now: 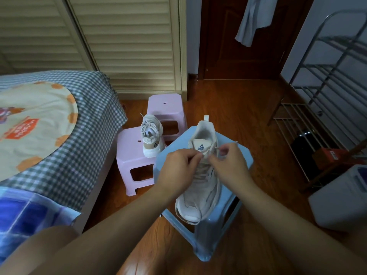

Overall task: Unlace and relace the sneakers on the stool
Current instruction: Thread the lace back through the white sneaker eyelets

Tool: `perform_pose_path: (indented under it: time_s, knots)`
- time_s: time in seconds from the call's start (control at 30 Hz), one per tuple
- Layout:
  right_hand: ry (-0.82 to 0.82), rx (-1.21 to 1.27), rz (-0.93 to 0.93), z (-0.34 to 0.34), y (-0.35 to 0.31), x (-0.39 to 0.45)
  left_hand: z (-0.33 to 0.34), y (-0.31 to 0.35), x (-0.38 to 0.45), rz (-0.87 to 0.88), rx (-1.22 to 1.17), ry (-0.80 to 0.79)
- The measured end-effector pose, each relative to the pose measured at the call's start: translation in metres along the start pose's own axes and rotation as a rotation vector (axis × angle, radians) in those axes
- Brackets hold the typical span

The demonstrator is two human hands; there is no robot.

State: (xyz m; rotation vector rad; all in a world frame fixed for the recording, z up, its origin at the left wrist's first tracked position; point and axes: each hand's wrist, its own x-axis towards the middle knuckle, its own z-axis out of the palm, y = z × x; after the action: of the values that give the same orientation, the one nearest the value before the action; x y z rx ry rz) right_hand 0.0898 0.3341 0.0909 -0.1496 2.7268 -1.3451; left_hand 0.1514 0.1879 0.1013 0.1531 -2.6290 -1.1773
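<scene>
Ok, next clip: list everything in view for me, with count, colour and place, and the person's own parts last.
sneaker on the blue stool: 1, off-white, toe toward the camera
lace: 1, off-white, ends pinched near the top eyelets
second sneaker: 1, off-white, on the near pink stool, laced
blue stool: 1, light blue, centre
pink stools: 2, one behind the other, by the bed
bed: 1, grey check cover, left
quilt: 1, cream and orange, on the bed
metal rack: 1, silver, right
door: 1, dark brown, back
hanging garment: 1, pale blue, on the door
left hand: pinches the lace
right hand: pinches the lace
</scene>
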Motion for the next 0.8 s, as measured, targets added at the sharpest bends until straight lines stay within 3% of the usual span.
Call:
perform_pose_path:
  time_s: [0.07, 0.2, 0.33, 0.47, 0.53, 0.67, 0.8]
  knots:
    - [-0.074, 0.007, 0.074, 0.012, 0.009, 0.006, 0.011, -0.011, 0.003, 0.116, 0.207, 0.02]
    - [-0.087, -0.043, 0.078, 0.012, 0.011, 0.014, 0.016, -0.031, 0.01, 0.179, 0.457, 0.065]
    - [-0.06, -0.139, 0.057, 0.008, 0.011, 0.014, 0.009, -0.033, 0.015, 0.262, 0.57, 0.033]
    - [-0.031, -0.237, 0.022, 0.01, 0.008, 0.015, 0.007, -0.02, 0.011, 0.221, 0.7, 0.014]
    - [-0.036, -0.243, 0.005, 0.01, 0.009, 0.015, 0.006, -0.019, 0.01, 0.19, 0.673, -0.001]
    - [-0.068, -0.169, -0.023, 0.009, 0.012, 0.01, -0.001, -0.026, 0.016, 0.128, 0.399, -0.03]
    - [-0.058, -0.133, -0.021, 0.015, 0.01, 0.011, 0.009, -0.02, 0.023, 0.077, 0.46, 0.001]
